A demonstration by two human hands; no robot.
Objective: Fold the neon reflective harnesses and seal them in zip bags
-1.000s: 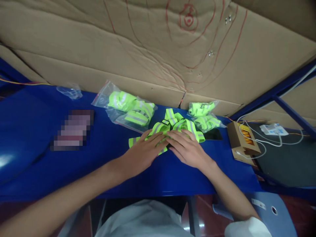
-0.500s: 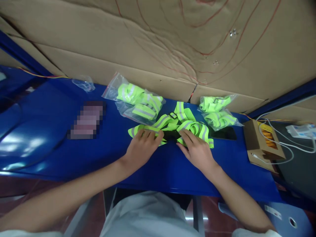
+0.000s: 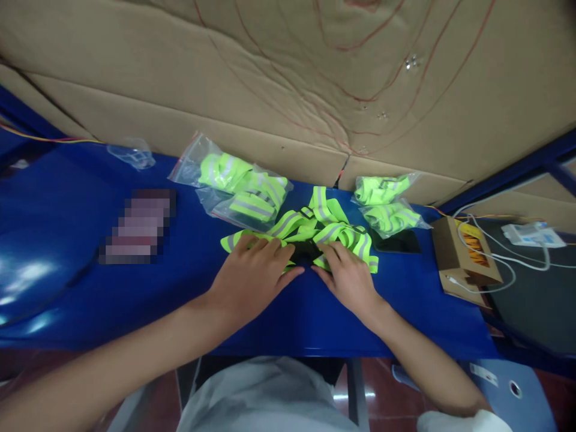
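Observation:
A neon-yellow reflective strap harness (image 3: 330, 207) with grey stripes and black buckles lies loosely bunched on the blue table. My left hand (image 3: 252, 270) is closed over its left part, knuckles up, with the thumb pointing right. On the other side of a dark piece (image 3: 305, 252) of the harness, my right hand (image 3: 348, 276) grips the near edge, thumb below and fingers on top. Parts of the harness under both palms are hidden.
Clear bags with folded neon straps lie behind on the left (image 3: 254, 198) and the right (image 3: 389, 204). A dark phone-like slab (image 3: 398, 241) and an open cardboard box (image 3: 463, 258) with white cables sit to the right. A blurred-out rectangle (image 3: 139, 225) lies left. Cardboard panels (image 3: 270, 129) stand behind.
The view has shifted slightly, moving everything left in the picture. My left hand has turned a little and its thumb now stretches out to the right. My right hand keeps its hold.

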